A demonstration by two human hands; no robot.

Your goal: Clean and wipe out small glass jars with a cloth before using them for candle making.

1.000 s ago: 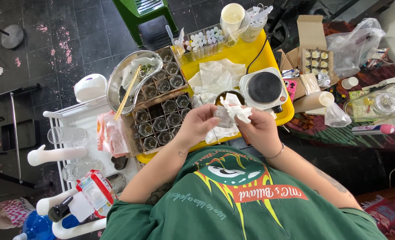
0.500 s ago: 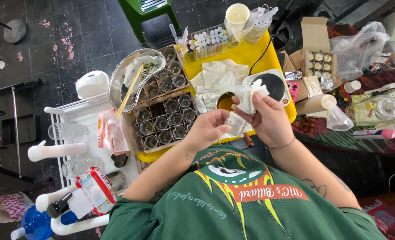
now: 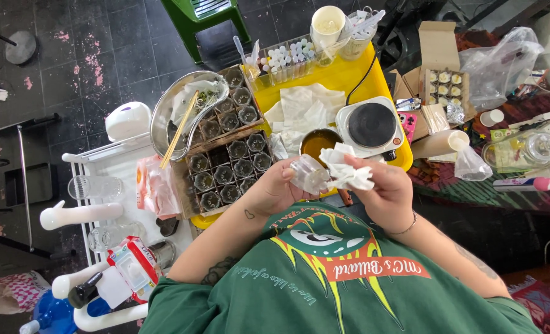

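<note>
Head view: your left hand point(image 3: 281, 188) grips a small clear glass jar point(image 3: 308, 174) while your right hand point(image 3: 383, 188) clutches a crumpled white tissue point(image 3: 347, 172) against it, above the yellow tray point(image 3: 343, 77), near the hot plate point(image 3: 371, 125).

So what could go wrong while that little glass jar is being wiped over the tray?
The small glass jar is held in the left hand only by its fingers, above the open dish of amber liquid; a slip might drop it in. The tissue in the right hand hangs near the hotplate and could touch it.
</note>
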